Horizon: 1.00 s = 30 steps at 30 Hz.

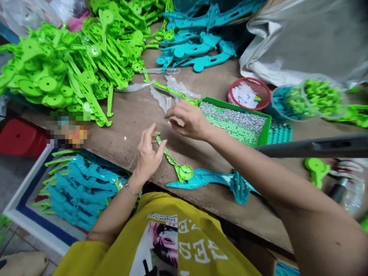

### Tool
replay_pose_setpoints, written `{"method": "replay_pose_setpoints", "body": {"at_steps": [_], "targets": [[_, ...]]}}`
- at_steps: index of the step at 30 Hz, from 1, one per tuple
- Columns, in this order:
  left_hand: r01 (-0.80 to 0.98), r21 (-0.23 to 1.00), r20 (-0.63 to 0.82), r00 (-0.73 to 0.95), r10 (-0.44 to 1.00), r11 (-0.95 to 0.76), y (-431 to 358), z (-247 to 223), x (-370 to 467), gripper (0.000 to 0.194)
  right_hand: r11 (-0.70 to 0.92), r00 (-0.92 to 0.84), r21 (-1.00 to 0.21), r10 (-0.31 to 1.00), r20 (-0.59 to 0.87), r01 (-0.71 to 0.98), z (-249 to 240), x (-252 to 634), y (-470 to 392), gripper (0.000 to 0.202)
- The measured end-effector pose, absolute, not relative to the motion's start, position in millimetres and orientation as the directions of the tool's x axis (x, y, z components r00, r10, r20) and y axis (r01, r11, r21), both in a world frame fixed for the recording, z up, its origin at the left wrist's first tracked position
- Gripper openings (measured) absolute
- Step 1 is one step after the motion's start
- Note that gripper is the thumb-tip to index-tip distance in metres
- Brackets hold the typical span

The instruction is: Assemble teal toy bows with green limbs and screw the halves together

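My left hand (pixel 150 152) is beside the upper end of a bright green plastic arm (pixel 171 159), thumb and fingers apart; the arm's tip shows just past them. The arm's round end (pixel 185 173) rests against a long turquoise plastic bow-shaped part (pixel 207 178) lying along the table's near edge. Above and to the right hovers my right hand (pixel 188 119), fingers bent and fingertips close together; whatever tiny thing may be between them is too small to name. Clear plastic pieces (pixel 161 99) and a thin green strip (pixel 172 91) lie just beyond it.
A green tray (pixel 264 132) of small metal parts stands right of my hands. Behind it are a red basket (pixel 266 92) and clear tubs (pixel 324 96). Green parts (pixel 57 73) heap at left, turquoise parts (pixel 195 50) at the back. A dark bar (pixel 316 147) juts in from the right.
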<state>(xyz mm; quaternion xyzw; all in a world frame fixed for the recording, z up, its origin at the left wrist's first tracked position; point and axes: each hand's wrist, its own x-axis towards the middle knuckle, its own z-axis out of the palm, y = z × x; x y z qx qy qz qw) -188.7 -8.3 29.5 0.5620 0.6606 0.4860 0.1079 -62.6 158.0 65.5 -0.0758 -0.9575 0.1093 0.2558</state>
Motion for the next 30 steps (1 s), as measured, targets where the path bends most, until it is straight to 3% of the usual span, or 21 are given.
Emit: {"method": "replay_pose_setpoints", "body": {"at_steps": [2,6,9,12,16,20,30], "targets": [[0.665,0.736,0.466,-0.360,0.808,-0.128,5.1,37.5,-188.1,0.059,0.904,-0.741,-0.422,0.330,0.585,0.070,85.7,-70.9,139.5,0.017],[0.642,0.743,0.514,-0.367,0.776,-0.189,8.2,55.0,-190.7,0.027,0.758,-0.705,-0.653,0.469,0.532,0.011,122.1,-79.9,100.0,0.017],[0.306,0.948,0.225,-0.457,0.861,-0.085,-9.6,59.9,-198.2,0.023,0.612,-0.692,-0.790,0.585,0.422,0.035,127.9,-69.0,91.7,0.032],[-0.077,0.991,-0.130,-0.439,0.889,0.107,-29.2,52.1,-205.4,0.046,0.432,-0.664,-0.886,0.713,0.224,0.165,111.5,-44.0,92.3,0.031],[-0.228,0.928,-0.352,-0.282,0.892,0.295,-39.0,31.7,-205.0,0.067,0.208,-0.664,-0.911,0.742,-0.090,0.356,79.0,-11.5,77.3,0.015],[-0.229,0.928,-0.352,-0.273,0.895,0.295,-33.2,17.8,-200.4,0.077,0.018,-0.610,-0.916,0.752,-0.251,0.400,61.5,6.2,56.2,0.018],[-0.198,0.932,-0.350,-0.272,0.896,0.304,-27.2,4.2,-202.4,0.108,-0.024,-0.498,-0.895,0.824,-0.270,0.445,50.1,24.8,39.9,0.023]]}}
